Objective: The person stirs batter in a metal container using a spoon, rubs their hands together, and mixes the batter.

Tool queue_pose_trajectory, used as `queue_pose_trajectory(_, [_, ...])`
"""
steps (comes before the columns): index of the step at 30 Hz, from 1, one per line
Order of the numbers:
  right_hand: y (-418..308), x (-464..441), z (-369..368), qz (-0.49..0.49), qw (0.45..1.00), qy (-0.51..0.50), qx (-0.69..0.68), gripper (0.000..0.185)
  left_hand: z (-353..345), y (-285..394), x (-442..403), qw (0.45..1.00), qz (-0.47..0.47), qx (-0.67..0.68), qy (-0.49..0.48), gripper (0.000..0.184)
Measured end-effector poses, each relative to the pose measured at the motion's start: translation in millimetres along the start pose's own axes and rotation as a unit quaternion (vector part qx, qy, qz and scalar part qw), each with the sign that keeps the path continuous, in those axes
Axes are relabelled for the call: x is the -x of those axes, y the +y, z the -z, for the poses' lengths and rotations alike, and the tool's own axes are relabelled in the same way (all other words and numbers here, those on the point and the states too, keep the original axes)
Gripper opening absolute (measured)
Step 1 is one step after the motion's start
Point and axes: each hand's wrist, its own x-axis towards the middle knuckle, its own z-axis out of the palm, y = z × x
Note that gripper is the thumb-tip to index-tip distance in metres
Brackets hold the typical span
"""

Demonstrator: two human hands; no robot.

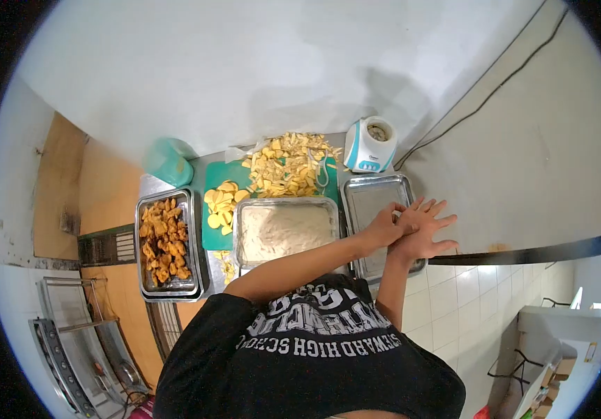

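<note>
My left hand (383, 227) reaches across from the left, its fingers curled together against the base of my right hand (426, 229). Whether anything is between those fingers is hidden. The right hand's fingers are spread wide, and it holds nothing. Both hands are above the right side of a metal tray (377, 183). Beside that tray, to the left, a second metal tray (285, 201) holds a pale, floury or batter-like mixture (286, 227).
A green cutting board (213, 174) carries yellow slices (225, 202) and a heap of thin yellow pieces (286, 164). Fried, browned pieces (164, 237) fill a left tray (190, 209). A turquoise container (171, 164) and white appliance (363, 150) stand behind. A black cable (499, 87) hangs along the wall.
</note>
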Motion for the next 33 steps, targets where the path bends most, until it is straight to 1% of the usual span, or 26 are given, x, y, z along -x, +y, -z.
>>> queue_pose_trajectory(3, [0.0, -1.2, 3.2, 0.006, 1.0, 0.009, -0.002, 0.087, -1.9, -8.7, -7.5, 0.999, -0.016, -0.04, 0.001, 0.064])
queue_pose_trajectory(7, [-2.3, -0.2, 7.1, 0.002, 1.0, 0.019, -0.011, 0.087, -5.4, -11.6, -21.8, 0.998, -0.013, -0.062, 0.011, 0.064])
queue_pose_trajectory(8, [-1.7, 2.9, 6.9, 0.0, 1.0, 0.018, -0.011, 0.087, -3.8, -8.8, -25.7, 0.99, -0.022, -0.136, -0.007, 0.064])
queue_pose_trajectory(9, [-0.9, 9.1, 5.4, -0.016, 0.999, 0.009, 0.048, 0.085, -2.0, -8.0, -29.8, 0.977, -0.031, -0.21, -0.023, 0.064])
queue_pose_trajectory(10, [-0.3, 12.8, 4.6, -0.032, 0.994, -0.002, 0.106, 0.085, -1.7, -6.4, -35.1, 0.977, -0.032, -0.21, -0.019, 0.064])
queue_pose_trajectory(11, [0.6, 15.2, 9.7, -0.035, 0.994, -0.005, 0.105, 0.085, -3.0, -4.3, -40.9, 0.971, -0.096, -0.215, -0.032, 0.065])
queue_pose_trajectory(12, [1.9, 19.0, 18.9, -0.088, 0.985, -0.018, 0.145, 0.085, -4.5, -6.8, -46.6, 0.962, -0.158, -0.219, -0.045, 0.065])
queue_pose_trajectory(13, [1.7, 21.9, 19.8, -0.14, 0.972, -0.031, 0.185, 0.085, -4.5, -17.4, -54.9, 0.962, -0.159, -0.218, -0.042, 0.065])
queue_pose_trajectory(14, [-0.5, 22.0, 20.2, -0.141, 0.972, -0.033, 0.185, 0.085, -3.5, -28.1, -62.0, 0.926, -0.223, -0.301, -0.042, 0.067])
queue_pose_trajectory(15, [-4.0, 22.1, 10.8, -0.152, 0.973, -0.001, 0.177, 0.086, -3.3, -24.5, -60.6, 0.879, -0.285, -0.381, -0.042, 0.068])
queue_pose_trajectory(16, [-4.9, 22.0, 5.1, -0.163, 0.972, 0.03, 0.168, 0.087, -5.0, -22.5, -56.8, 0.878, -0.287, -0.381, -0.039, 0.068])
queue_pose_trajectory(18, [-6.2, 15.1, 1.6, -0.169, 0.969, 0.062, 0.17, 0.087, -11.1, -20.9, -43.6, 0.89, -0.314, -0.318, -0.087, 0.058])
queue_pose_trajectory(19, [-8.3, 10.4, 1.4, -0.169, 0.968, 0.074, 0.17, 0.087, -12.9, -18.7, -39.1, 0.891, -0.313, -0.319, -0.084, 0.058])
queue_pose_trajectory(21, [-12.0, 6.4, 4.2, -0.17, 0.966, 0.085, 0.173, 0.087, -18.9, -14.3, -30.3, 0.894, -0.291, -0.322, -0.113, 0.066])
queue_pose_trajectory(22, [-12.7, 7.3, 6.0, -0.172, 0.965, 0.088, 0.175, 0.087, -20.6, -4.7, -20.4, 0.895, -0.291, -0.321, -0.111, 0.066])
queue_pose_trajectory(24, [-14.8, 10.6, 8.3, -0.178, 0.963, 0.09, 0.183, 0.087, -22.1, 8.1, 1.9, 0.9, -0.257, -0.328, -0.125, 0.064])
queue_pose_trajectory(25, [-14.1, 12.2, 9.4, -0.181, 0.961, 0.093, 0.188, 0.088, -22.5, -5.3, 4.1, 0.901, -0.258, -0.328, -0.123, 0.064])
queue_pose_trajectory(26, [-11.8, 16.9, 10.1, -0.186, 0.959, 0.096, 0.191, 0.088, -21.0, -22.1, 7.2, 0.867, -0.32, -0.365, -0.113, 0.065])
queue_pose_trajectory(27, [-11.1, 20.1, 10.2, -0.189, 0.957, 0.096, 0.196, 0.088, -19.2, -23.5, 10.6, 0.827, -0.381, -0.401, -0.103, 0.065])
queue_pose_trajectory(28, [-9.4, 22.8, 9.5, -0.193, 0.956, 0.096, 0.2, 0.088, -18.7, -22.1, 8.3, 0.826, -0.382, -0.402, -0.099, 0.065])
queue_pose_trajectory(30, [-5.5, 30.1, 8.6, -0.199, 0.952, 0.098, 0.209, 0.088, -18.1, -19.2, 4.2, 0.892, -0.287, -0.328, -0.124, 0.068])
queue_pose_trajectory(31, [-3.1, 33.8, 7.9, -0.202, 0.951, 0.098, 0.213, 0.088, -14.2, -21.6, -2.0, 0.891, -0.286, -0.329, -0.124, 0.068])
queue_pose_trajectory(33, [0.9, 41.0, 8.4, -0.207, 0.948, 0.093, 0.222, 0.088, -6.5, -25.5, -20.8, 0.907, -0.216, -0.34, -0.121, 0.068])
